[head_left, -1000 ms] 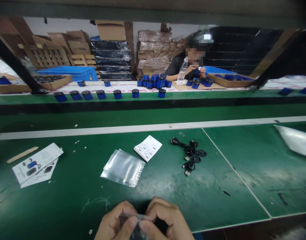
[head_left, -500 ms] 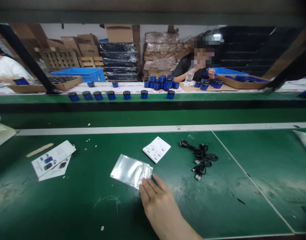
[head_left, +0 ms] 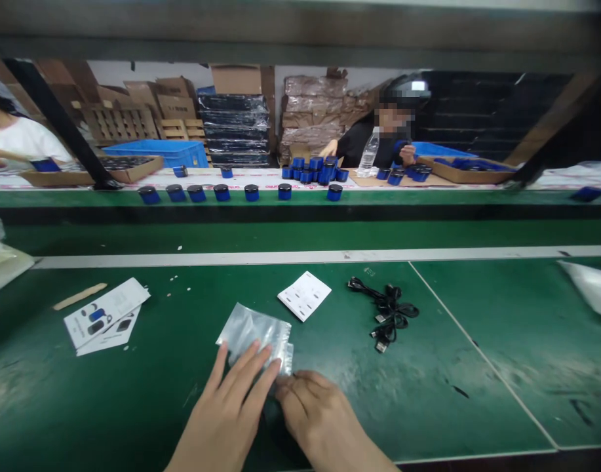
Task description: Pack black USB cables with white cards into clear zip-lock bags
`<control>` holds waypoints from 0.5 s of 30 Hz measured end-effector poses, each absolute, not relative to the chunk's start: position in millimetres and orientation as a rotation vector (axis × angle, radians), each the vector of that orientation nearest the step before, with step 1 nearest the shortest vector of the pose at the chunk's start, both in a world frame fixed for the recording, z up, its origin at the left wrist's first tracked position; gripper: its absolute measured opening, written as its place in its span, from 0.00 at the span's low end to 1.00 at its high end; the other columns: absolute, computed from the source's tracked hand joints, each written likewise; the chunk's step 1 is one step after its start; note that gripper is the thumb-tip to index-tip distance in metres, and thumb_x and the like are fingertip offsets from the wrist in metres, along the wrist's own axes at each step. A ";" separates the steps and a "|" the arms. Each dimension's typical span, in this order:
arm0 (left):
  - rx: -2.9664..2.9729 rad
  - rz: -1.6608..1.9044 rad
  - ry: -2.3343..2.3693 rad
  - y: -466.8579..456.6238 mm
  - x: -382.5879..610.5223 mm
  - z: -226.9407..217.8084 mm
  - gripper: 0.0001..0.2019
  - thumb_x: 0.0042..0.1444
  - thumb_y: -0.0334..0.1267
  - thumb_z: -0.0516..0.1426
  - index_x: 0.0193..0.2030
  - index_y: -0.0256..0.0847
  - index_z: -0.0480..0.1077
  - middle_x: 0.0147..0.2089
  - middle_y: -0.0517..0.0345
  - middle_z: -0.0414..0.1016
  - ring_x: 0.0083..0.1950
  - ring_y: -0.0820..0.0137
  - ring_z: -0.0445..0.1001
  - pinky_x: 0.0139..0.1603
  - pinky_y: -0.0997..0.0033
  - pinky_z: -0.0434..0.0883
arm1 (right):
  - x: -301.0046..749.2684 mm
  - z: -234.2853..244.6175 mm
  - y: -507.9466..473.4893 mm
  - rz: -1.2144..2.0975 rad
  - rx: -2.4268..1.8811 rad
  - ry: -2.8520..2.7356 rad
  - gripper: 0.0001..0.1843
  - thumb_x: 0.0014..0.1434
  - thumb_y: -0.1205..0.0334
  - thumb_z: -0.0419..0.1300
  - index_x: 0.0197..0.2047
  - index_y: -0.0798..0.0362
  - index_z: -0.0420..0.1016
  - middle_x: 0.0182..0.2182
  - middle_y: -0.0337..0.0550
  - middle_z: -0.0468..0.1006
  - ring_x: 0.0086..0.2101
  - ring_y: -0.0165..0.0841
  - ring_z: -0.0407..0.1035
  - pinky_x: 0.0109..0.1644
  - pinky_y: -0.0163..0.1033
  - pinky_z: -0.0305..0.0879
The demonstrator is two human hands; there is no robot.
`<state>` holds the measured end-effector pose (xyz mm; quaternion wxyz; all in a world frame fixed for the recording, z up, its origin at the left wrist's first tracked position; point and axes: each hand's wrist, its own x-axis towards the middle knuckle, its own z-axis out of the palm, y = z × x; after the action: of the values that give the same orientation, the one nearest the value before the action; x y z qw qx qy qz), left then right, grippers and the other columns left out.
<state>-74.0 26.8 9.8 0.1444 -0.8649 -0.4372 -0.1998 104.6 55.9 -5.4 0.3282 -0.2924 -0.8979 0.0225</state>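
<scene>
Left hand [head_left: 231, 406] lies spread flat, pinning the clear zip bags [head_left: 255, 333] to the green mat; right hand [head_left: 314, 412] pinches the near corner.

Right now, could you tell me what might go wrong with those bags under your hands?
The clear bags lie stacked; the left hand and right hand could lift two at once. Sliding them forward may nudge the leaflet. The cables look tangled, so one might drag the rest.
</scene>
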 end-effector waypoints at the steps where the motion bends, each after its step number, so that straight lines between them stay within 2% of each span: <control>1: -2.443 -0.677 -1.277 36.3 -69.3 6.8 0.19 0.58 0.23 0.47 0.51 0.39 0.70 0.52 0.56 0.78 0.54 0.66 0.74 0.70 0.57 0.42 | 109.6 -3.6 52.6 0.181 -0.750 -2.284 0.15 0.59 0.80 0.47 0.36 0.58 0.73 0.31 0.46 0.81 0.32 0.33 0.76 0.45 0.35 0.70; 3: -2.444 -0.784 -1.234 46.0 -63.7 -0.8 0.17 0.58 0.23 0.46 0.46 0.38 0.73 0.45 0.56 0.81 0.49 0.67 0.77 0.70 0.56 0.40 | 120.1 1.2 46.3 0.471 -0.874 -2.087 0.11 0.61 0.74 0.49 0.37 0.55 0.71 0.35 0.46 0.81 0.35 0.32 0.76 0.43 0.34 0.70; 5: -2.508 -0.659 -1.220 44.9 -63.5 -6.5 0.19 0.57 0.22 0.48 0.52 0.37 0.70 0.50 0.54 0.79 0.52 0.67 0.76 0.70 0.56 0.35 | 128.5 6.5 41.9 0.793 -1.162 -1.876 0.08 0.63 0.64 0.51 0.37 0.54 0.70 0.36 0.48 0.79 0.34 0.33 0.75 0.38 0.33 0.70; 8: -2.500 -0.560 -1.323 33.4 -66.3 -8.4 0.23 0.56 0.22 0.48 0.57 0.41 0.66 0.55 0.55 0.75 0.55 0.66 0.74 0.69 0.50 0.27 | 131.0 11.1 41.4 1.382 -1.419 -1.605 0.19 0.64 0.49 0.48 0.33 0.55 0.69 0.23 0.42 0.75 0.20 0.29 0.70 0.23 0.30 0.65; 10: -2.478 -0.581 -1.393 25.3 -66.1 -8.7 0.23 0.57 0.23 0.47 0.56 0.44 0.67 0.55 0.57 0.75 0.54 0.64 0.74 0.68 0.45 0.27 | 126.2 10.8 44.7 1.695 -1.360 -1.451 0.24 0.61 0.42 0.49 0.33 0.56 0.69 0.19 0.37 0.70 0.17 0.27 0.65 0.19 0.29 0.62; 12: -2.468 -0.556 -1.432 18.3 -64.7 -10.9 0.22 0.58 0.25 0.47 0.56 0.46 0.67 0.56 0.58 0.74 0.54 0.61 0.74 0.67 0.42 0.27 | 120.1 9.5 49.2 1.816 -1.289 -1.339 0.26 0.56 0.39 0.53 0.33 0.57 0.70 0.19 0.36 0.68 0.18 0.27 0.65 0.19 0.28 0.61; 15: -2.482 -0.355 -1.455 8.8 -65.2 -16.9 0.24 0.57 0.28 0.49 0.60 0.48 0.63 0.59 0.62 0.71 0.55 0.54 0.72 0.63 0.42 0.17 | 116.7 9.1 54.8 1.741 -1.308 -1.366 0.20 0.57 0.47 0.55 0.29 0.57 0.70 0.18 0.37 0.69 0.20 0.27 0.65 0.22 0.29 0.61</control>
<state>-65.2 8.8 -16.9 0.1213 -0.8499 -0.4981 -0.1217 116.7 54.8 9.1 0.2816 -0.4881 -0.5101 0.6498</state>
